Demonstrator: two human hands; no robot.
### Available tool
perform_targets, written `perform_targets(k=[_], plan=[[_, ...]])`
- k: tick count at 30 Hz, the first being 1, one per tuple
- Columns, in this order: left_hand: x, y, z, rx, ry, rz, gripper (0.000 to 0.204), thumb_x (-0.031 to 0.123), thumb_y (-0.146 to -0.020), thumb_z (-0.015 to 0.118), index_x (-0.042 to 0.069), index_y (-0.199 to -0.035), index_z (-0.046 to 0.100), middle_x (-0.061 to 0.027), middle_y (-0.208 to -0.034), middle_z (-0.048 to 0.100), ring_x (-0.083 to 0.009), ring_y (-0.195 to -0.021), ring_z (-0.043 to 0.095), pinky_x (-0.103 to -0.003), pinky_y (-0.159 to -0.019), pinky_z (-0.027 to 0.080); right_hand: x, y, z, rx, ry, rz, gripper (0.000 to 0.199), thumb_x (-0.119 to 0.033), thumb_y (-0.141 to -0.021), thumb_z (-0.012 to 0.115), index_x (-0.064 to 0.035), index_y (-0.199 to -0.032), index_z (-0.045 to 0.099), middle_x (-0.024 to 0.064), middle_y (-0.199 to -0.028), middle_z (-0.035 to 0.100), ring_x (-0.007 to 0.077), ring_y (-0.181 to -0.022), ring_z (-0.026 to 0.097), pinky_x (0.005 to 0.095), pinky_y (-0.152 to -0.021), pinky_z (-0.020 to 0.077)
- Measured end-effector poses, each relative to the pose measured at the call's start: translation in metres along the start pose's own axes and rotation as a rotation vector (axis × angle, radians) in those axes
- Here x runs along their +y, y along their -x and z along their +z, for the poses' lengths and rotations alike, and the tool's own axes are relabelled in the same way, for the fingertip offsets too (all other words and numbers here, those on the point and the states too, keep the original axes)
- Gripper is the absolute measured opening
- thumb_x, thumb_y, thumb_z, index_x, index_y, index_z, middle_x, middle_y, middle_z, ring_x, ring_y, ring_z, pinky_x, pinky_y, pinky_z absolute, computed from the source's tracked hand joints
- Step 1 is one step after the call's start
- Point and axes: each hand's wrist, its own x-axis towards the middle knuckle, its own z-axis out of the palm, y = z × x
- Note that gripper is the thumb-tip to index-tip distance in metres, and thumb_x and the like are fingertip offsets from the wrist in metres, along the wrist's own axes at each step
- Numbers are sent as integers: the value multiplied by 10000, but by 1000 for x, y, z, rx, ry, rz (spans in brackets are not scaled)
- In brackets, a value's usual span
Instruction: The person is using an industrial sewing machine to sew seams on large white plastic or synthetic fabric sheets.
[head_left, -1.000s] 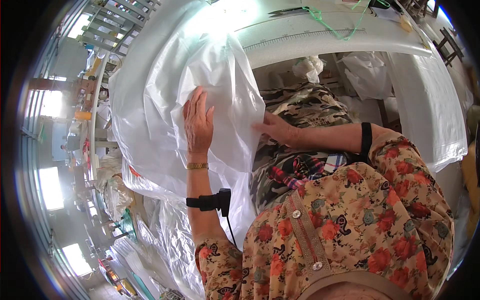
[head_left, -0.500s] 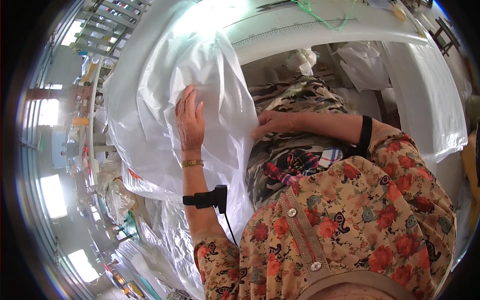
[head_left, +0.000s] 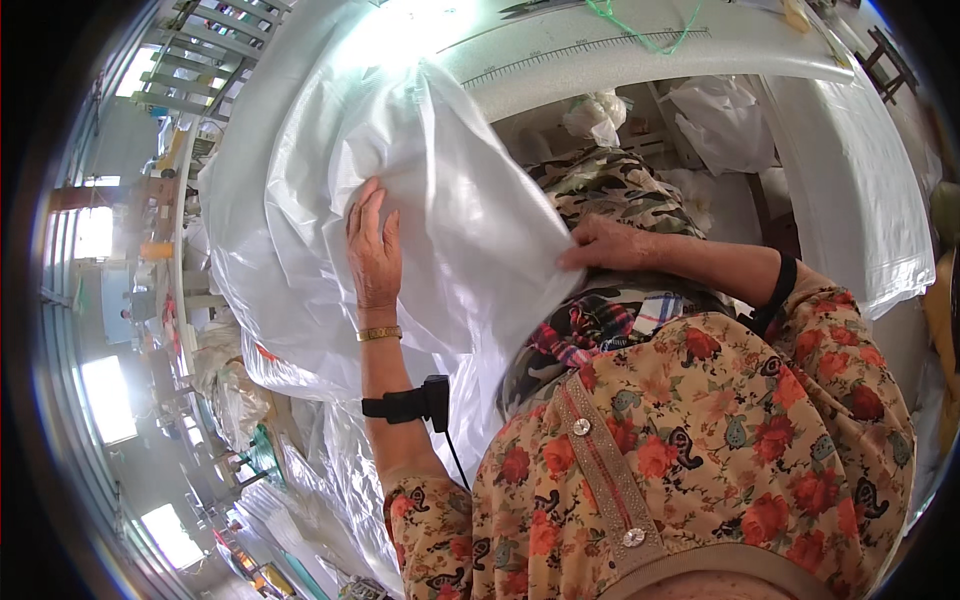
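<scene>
Pinched the right edge of a white plastic sheet (head_left: 470,230) in the right grip (head_left: 605,245), above camouflage cloth (head_left: 618,183); rested the left grip (head_left: 375,255) on it, flat and unclosed. Had the sheet draped off the pale bench (head_left: 600,75), with a bright window (head_left: 107,398) at left. Saw open room past the bench's near edge, partly blocked by a white bag (head_left: 725,120). Noted a green cord (head_left: 657,50) across the ruler markings.

The whitish sheet (head_left: 480,220) in the middle looks like thin, creased plastic with a soft sheen; the crumpled film (head_left: 335,465) at near left shines glossier. The camouflage cloth (head_left: 625,195) looks matt, the gold-coloured wristband (head_left: 379,333) metallic, the far tabletop (head_left: 560,75) smooth.
</scene>
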Motion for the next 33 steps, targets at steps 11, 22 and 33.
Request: perform_targets(k=[11,22,33], plan=[[63,6,-4,100,335,-231,389,162,-884,667,-57,-1186,557,-214,-1240,593,-351,-1138,574,-389,-983,430,-71,4,17,488,851,-474,294,-276,-849,685,-10,-793,572,158,-713,612,377,-641,582,429,-614,463],[113,9,8,59,-80,-240,384,81,-738,655,9,-1082,500,-173,-999,551,-367,-955,546,-430,-798,441,-91,-26,50,-40,1467,-282,165,-79,-753,624,12,-887,655,150,-743,674,279,-666,678,400,-572,516],[108,33,-6,-18,-128,-361,164,6,-765,559,35,-924,531,-126,-880,584,-328,-857,586,-419,-707,460,-67,-51,55,5,1319,-387,199,-175,-795,633,-13,-906,666,144,-713,663,287,-661,667,377,-592,514]])
